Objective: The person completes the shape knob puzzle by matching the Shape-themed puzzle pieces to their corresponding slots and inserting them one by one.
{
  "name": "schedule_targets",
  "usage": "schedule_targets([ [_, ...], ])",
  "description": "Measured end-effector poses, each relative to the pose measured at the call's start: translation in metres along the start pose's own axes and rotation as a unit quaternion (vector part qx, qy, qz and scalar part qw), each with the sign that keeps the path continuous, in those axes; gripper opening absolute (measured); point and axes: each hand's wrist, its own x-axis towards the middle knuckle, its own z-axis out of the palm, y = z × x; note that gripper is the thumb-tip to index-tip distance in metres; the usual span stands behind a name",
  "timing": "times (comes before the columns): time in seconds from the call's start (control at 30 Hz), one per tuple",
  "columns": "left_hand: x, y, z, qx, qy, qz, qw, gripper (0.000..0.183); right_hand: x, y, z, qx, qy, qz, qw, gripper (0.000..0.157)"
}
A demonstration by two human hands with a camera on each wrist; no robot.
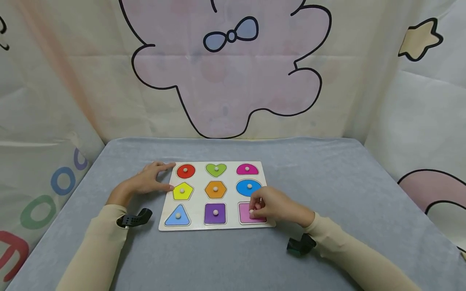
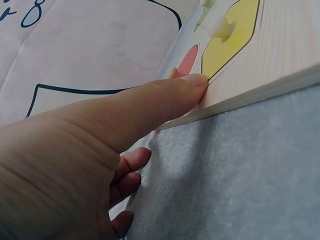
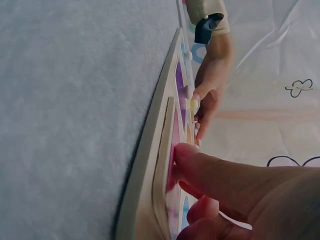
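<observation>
A white wooden knob puzzle board (image 1: 196,207) lies on the table, filled with coloured shape pieces. My right hand (image 1: 278,206) pinches the pink rectangle piece (image 1: 244,212) at the board's near right corner; its knob is hidden behind the fingers. In the right wrist view, the side edge of this pink piece (image 3: 164,160) shows above the board's surface. My left hand (image 1: 147,180) rests at the board's left edge, fingers spread. Its thumb (image 2: 185,92) touches the board beside the yellow pentagon (image 1: 186,195), and a finger reaches the far left corner by the red circle (image 1: 185,174).
Beside the pink piece sit a purple square (image 1: 214,219) and, farther back, a blue oval (image 1: 242,186). A blue triangle (image 1: 172,221) lies at the near left. Grey-blue cloth (image 1: 327,182) covers the table, with printed curtains (image 1: 225,93) behind and at the sides.
</observation>
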Motion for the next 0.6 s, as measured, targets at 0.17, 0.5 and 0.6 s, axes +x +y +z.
schedule_targets([
  [0.17,0.0003,0.0004,0.0013,0.002,-0.003,-0.003,1.0000,0.093,-0.0002,0.0022,0.0012,-0.003,-0.001,0.006,1.000,0.015],
  [0.5,0.0016,0.0021,0.0000,0.002,-0.002,-0.002,1.0000,0.093,0.0009,0.0036,0.0012,0.002,0.008,0.009,1.000,0.014],
  [0.6,0.0011,0.0015,-0.0006,0.005,-0.003,-0.003,1.0000,0.093,0.0021,0.0039,0.0002,0.004,0.004,0.003,1.000,0.014],
])
